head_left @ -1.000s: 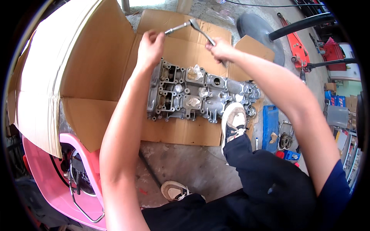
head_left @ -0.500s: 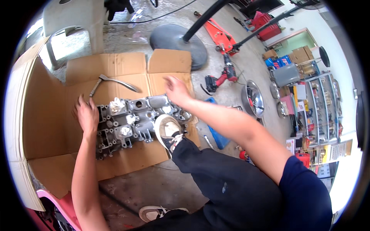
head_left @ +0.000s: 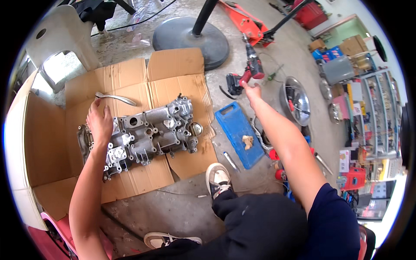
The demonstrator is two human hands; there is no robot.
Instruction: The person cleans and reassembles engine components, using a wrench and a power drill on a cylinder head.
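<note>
The right hand (head_left: 251, 92) is at the red drill (head_left: 256, 68) on the floor (head_left: 279, 54) — near a bowl (head_left: 303, 90) of red and black things (head_left: 291, 96) — the left hand (head_left: 100, 122) by the wrench (head_left: 122, 99) on cardboard (head_left: 175, 63), and I can't tell if either grips.

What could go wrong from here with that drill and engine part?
The right hand is at the drill; a loose grip might let it drop. White wads sit on the engine part, and shreds could fall into its openings. The ratchet lies near the left hand and might get knocked.
</note>
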